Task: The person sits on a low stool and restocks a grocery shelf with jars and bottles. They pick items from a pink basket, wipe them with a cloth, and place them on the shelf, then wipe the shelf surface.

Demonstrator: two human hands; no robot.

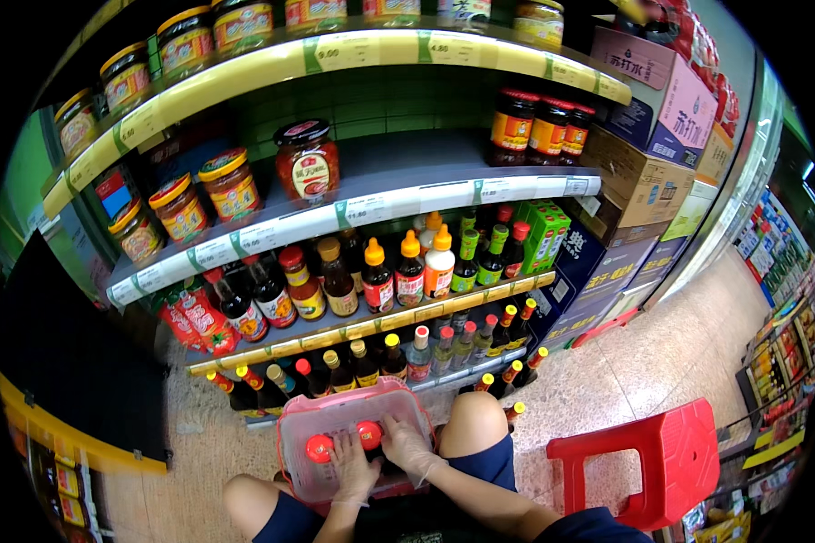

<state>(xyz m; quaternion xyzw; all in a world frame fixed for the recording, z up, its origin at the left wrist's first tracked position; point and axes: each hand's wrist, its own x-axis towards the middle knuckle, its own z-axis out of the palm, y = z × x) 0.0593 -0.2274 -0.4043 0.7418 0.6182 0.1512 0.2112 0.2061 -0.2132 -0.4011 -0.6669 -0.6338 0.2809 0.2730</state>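
Both hands wear thin clear gloves and reach into a pink plastic basket (292,407) between the person's knees. Two jars with red lids stand inside it, a left jar (320,448) and a right jar (369,434). My left hand (353,468) lies between the two lids, fingers against them; its grip is unclear. My right hand (409,444) is at the right side of the right jar, its fingertips beside the lid, the thumb hidden. Ahead, on the second shelf, are a large dark-lidded jar of red sauce (308,163) and several red-lidded jars (514,127) at the right.
Sauce bottles (378,278) fill the lower shelves (380,324), with more bottles (513,372) on the floor by the right knee. A red plastic stool (686,455) stands at the right. Stacked cardboard boxes (645,183) border the shelf. A black panel with a yellow edge (75,421) is at the left.
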